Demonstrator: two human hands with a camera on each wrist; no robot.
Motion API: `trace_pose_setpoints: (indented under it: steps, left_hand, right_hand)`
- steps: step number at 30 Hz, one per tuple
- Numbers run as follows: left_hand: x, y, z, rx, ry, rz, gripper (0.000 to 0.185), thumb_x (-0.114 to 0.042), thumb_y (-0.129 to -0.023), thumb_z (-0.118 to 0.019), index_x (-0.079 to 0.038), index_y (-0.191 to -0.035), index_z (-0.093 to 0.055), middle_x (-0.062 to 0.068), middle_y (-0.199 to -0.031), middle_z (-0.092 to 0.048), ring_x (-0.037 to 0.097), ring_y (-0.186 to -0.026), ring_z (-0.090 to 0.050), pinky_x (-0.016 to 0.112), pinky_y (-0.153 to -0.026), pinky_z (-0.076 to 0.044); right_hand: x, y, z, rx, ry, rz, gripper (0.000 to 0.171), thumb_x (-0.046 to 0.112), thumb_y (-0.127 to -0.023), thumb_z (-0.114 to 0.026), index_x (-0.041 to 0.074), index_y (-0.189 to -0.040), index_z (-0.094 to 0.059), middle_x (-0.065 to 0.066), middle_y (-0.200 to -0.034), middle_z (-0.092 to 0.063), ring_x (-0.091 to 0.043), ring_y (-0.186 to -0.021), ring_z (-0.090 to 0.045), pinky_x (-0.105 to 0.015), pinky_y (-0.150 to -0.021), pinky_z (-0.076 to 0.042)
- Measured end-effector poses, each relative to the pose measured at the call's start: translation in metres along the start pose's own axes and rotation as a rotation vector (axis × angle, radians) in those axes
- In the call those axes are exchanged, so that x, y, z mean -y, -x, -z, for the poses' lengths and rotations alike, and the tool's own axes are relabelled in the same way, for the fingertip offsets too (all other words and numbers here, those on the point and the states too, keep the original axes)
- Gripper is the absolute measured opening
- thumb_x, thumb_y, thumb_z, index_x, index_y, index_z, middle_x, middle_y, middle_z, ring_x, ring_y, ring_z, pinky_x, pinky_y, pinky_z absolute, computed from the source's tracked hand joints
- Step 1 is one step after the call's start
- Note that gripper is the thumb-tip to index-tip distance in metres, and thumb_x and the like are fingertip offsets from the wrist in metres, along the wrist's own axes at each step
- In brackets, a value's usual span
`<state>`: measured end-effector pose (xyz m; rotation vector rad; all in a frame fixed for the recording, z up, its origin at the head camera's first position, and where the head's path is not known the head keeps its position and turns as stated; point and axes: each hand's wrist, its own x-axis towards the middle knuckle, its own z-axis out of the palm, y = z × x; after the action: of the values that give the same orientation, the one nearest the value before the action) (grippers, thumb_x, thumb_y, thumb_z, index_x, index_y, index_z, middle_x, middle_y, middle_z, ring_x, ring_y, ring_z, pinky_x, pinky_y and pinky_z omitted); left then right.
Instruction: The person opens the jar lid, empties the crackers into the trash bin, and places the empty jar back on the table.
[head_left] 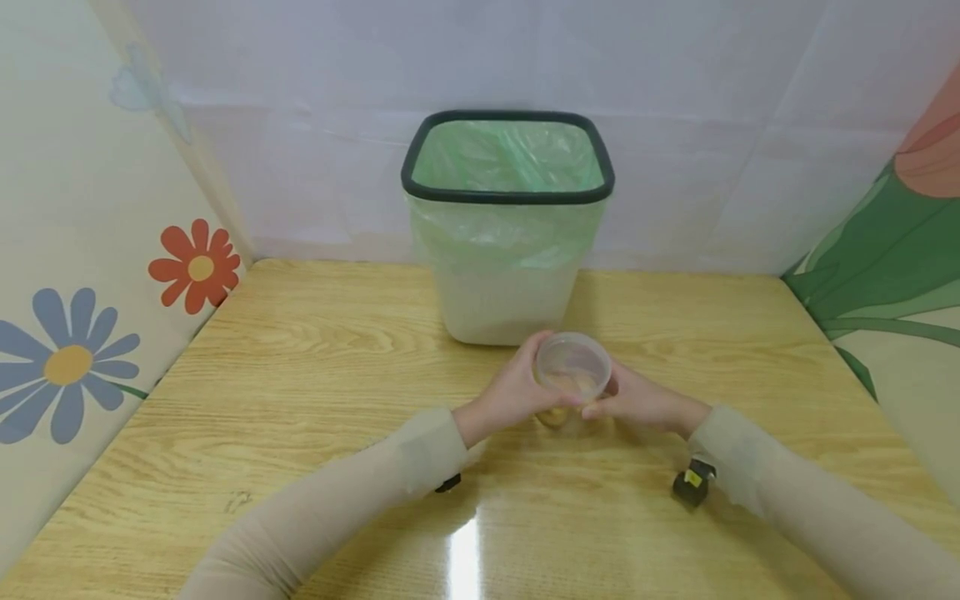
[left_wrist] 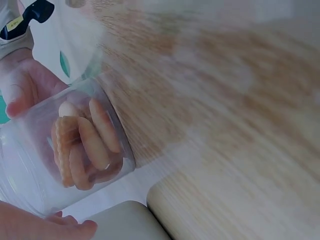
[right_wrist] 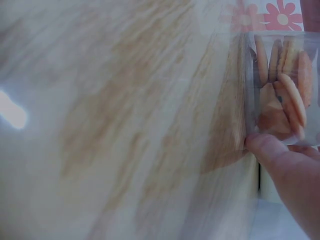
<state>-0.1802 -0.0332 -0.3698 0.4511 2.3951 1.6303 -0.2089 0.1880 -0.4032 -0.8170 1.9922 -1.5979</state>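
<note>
From the head view, my left hand (head_left: 513,390) and right hand (head_left: 637,400) both clasp a clear lidded tub (head_left: 572,377) of biscuits, steadied from either side just above the tabletop (head_left: 315,375), right in front of the green-lined bin (head_left: 507,225). The left wrist view shows the biscuits (left_wrist: 85,145) standing on edge inside the tub's wall, my fingers curled round it. From the right wrist, my fingertip (right_wrist: 267,147) presses the tub's bottom edge, seemingly to steady it.

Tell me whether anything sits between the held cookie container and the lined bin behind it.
Nothing visible does. Both hands, left hand and right hand, grip the clear container just before the bin; only bare table lies between.
</note>
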Motion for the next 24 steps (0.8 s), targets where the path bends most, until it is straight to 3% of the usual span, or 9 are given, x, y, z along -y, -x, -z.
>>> trace_pose_setpoints:
  steps: [15, 24]
  left_hand:
    - [0.0005, -0.0002, -0.0033, -0.038, -0.041, -0.037, 0.098, -0.025, -0.073, -0.087, -0.005, -0.15, -0.029, 0.014, -0.144, -0.045, 0.027, -0.13, -0.044, 0.045, -0.107, -0.036]
    - [-0.0002, 0.0031, -0.0061, -0.069, -0.023, -0.015, 0.097, -0.026, -0.073, -0.087, -0.007, -0.15, -0.03, 0.01, -0.143, -0.046, 0.025, -0.127, -0.046, 0.044, -0.105, -0.038]
  right_hand:
    - [-0.0012, -0.0004, 0.0012, -0.007, 0.01, 0.012, 0.093, 0.004, -0.082, -0.075, -0.004, -0.151, -0.014, -0.029, -0.148, -0.03, -0.043, -0.134, -0.03, -0.056, -0.108, -0.027]
    - [0.0008, 0.0001, 0.0002, -0.005, 0.013, -0.003, 0.091, 0.0, -0.083, -0.073, -0.005, -0.151, -0.013, -0.03, -0.148, -0.028, -0.046, -0.135, -0.028, -0.058, -0.108, -0.027]
